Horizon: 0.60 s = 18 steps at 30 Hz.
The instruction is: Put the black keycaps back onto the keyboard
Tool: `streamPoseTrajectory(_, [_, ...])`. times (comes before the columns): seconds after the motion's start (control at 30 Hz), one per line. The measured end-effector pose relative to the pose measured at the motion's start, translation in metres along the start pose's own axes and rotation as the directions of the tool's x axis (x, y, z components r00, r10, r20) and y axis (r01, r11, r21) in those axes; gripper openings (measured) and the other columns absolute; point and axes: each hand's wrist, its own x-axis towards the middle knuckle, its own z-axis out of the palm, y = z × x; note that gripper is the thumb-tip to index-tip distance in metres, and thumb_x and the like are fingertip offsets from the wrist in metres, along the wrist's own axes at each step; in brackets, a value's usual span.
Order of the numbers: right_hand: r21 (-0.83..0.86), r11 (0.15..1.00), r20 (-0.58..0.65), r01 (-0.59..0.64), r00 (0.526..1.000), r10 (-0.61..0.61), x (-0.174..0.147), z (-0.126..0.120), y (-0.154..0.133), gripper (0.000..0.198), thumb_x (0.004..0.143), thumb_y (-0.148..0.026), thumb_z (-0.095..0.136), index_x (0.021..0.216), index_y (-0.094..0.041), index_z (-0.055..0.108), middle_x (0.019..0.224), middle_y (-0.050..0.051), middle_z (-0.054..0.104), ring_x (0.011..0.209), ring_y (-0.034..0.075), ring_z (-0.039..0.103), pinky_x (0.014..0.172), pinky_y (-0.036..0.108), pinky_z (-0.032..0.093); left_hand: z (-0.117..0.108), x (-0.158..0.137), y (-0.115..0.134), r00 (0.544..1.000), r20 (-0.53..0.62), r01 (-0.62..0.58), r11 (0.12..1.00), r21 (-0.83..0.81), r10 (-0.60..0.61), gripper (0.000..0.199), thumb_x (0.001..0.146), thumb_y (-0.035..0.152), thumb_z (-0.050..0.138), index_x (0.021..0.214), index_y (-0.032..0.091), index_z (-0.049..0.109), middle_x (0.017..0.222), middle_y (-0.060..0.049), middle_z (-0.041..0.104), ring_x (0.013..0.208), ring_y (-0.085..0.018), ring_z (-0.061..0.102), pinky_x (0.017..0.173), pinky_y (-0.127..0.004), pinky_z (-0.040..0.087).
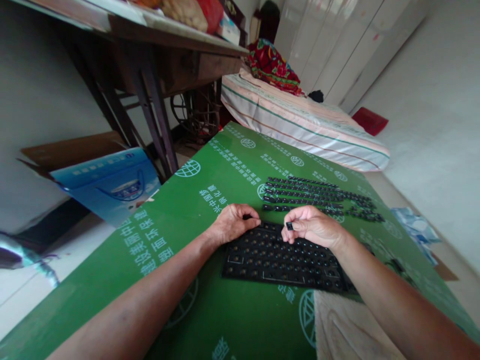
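A black keyboard frame with its keycaps off lies on a green printed board. Beyond it, rows of loose black keycaps are laid out on the board. My left hand rests curled on the frame's far left corner, and a small dark piece shows at its fingertips. My right hand hovers over the frame's far edge and pinches a single black keycap between thumb and forefinger.
A dark wooden table stands at the left with a blue carton leaning under it. A striped mattress with a red flowered bundle lies behind the board. A pale towel covers my lap.
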Motion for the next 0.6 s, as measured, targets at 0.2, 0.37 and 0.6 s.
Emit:
streamPoseTrajectory(0.2, [0.005, 1.0, -0.024, -0.019, 1.0, 0.019, -0.004, 0.001, 0.004, 0.025, 0.072, -0.033, 0.074, 0.081, -0.011, 0.066, 0.074, 0.008, 0.07, 0.068, 0.015, 0.065, 0.062, 0.026, 0.051, 0.0, -0.001, 0.001, 1.0, -0.003, 0.002, 1.0, 0.005, -0.002, 0.016, 0.073, 0.033, 0.061, 0.074, 0.019, 0.069, 0.075, 0.002, 0.067, 0.068, -0.012, 0.059, 0.066, -0.022, 0.044])
streamPoseTrajectory(0.37, [-0.167, 0.983, -0.152, -0.075, 0.987, 0.05, -0.003, 0.002, 0.001, 0.028, 0.069, -0.033, 0.075, 0.083, -0.011, 0.066, 0.073, 0.008, 0.07, 0.063, 0.014, 0.064, 0.064, 0.027, 0.05, 0.001, -0.001, -0.001, 1.0, 0.003, 0.003, 1.0, 0.003, -0.003, 0.016, 0.074, 0.033, 0.061, 0.074, 0.019, 0.069, 0.075, 0.002, 0.067, 0.067, -0.011, 0.059, 0.066, -0.023, 0.044])
streamPoseTrajectory(0.6, [-0.584, 0.793, -0.318, -0.175, 0.948, -0.025, 0.007, 0.009, -0.001, 0.018, 0.069, -0.027, 0.067, 0.081, -0.014, 0.067, 0.06, -0.003, 0.059, 0.055, 0.009, 0.051, 0.055, 0.023, 0.039, -0.001, 0.0, -0.001, 1.0, 0.023, -0.009, 1.0, -0.024, 0.009, 0.015, 0.074, 0.031, 0.061, 0.075, 0.018, 0.07, 0.075, 0.001, 0.068, 0.069, -0.012, 0.06, 0.069, -0.023, 0.045])
